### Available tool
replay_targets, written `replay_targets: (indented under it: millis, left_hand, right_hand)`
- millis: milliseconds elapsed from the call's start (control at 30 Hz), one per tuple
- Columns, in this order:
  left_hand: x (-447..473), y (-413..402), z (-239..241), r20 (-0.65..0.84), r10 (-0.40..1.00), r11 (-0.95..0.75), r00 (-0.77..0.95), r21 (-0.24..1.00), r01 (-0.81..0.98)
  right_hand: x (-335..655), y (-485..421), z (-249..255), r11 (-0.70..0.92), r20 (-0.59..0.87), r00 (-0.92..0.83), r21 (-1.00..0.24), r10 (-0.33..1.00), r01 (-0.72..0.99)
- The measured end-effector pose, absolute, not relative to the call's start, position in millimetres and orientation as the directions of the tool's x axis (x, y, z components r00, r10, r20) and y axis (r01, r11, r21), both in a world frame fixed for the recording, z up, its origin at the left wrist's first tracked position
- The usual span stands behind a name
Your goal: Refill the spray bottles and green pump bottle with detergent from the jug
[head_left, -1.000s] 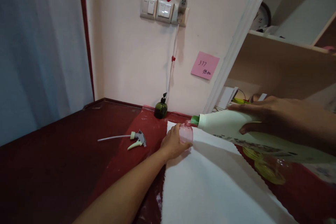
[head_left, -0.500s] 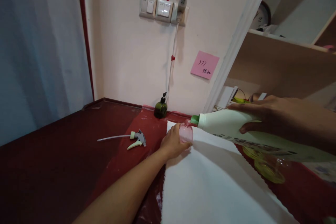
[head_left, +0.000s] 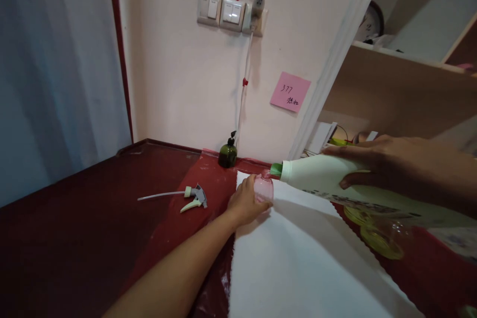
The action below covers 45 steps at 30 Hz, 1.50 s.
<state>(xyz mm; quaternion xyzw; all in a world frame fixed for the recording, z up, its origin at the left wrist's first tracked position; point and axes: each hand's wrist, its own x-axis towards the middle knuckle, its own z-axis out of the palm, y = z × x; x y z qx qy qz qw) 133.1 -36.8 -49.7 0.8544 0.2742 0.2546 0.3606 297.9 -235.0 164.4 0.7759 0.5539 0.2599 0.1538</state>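
Observation:
My left hand (head_left: 245, 203) is wrapped round a small pink bottle (head_left: 263, 189) that stands on a white cloth (head_left: 298, 258). My right hand (head_left: 391, 166) grips a large white bottle (head_left: 335, 184) tipped on its side, its green neck (head_left: 276, 169) right over the pink bottle's mouth. A spray trigger head (head_left: 194, 197) with a long dip tube lies on the dark red table (head_left: 74, 238) to the left of my left hand.
A small dark green pump bottle (head_left: 228, 153) stands against the wall. A clear glass with yellow rings (head_left: 380, 236) sits under the white bottle. Wall switches (head_left: 223, 11), a pink sticky note (head_left: 290, 92) and a shelf unit (head_left: 402, 89) are behind.

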Motion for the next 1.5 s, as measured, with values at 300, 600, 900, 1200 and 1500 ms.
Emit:
replay_targets:
  millis: [300,600,900,1200,1500]
  left_hand:
    - [133.2,-36.5,-50.3,0.245,0.652,-0.591,0.717,0.757,0.278]
    - [133.9,-37.4,-49.4,0.235,0.657,-0.580,0.716,0.764,0.282]
    - [135.1,-36.8,-50.7,0.235,0.660,-0.577,0.714,0.767,0.281]
    - [135.1,-36.2,-52.7,0.244,0.664,-0.571,0.707,0.776,0.268]
    - [134.6,-39.2,-48.5,0.226,0.678,-0.553,0.700,0.784,0.282]
  right_hand:
    - [292.9,-233.8,165.8,-0.387,0.199,0.332,0.512,0.922,0.767]
    - [297.7,-235.8,165.0,-0.317,0.225,0.227,0.563,0.947,0.763]
    - [307.9,-235.1,163.4,-0.310,0.240,0.209,0.546,0.948,0.779]
    - [322.7,-232.9,159.3,-0.268,0.321,0.125,0.455,0.939,0.849]
    - [317.5,-231.2,160.9,-0.326,0.327,0.190,0.437,0.926,0.838]
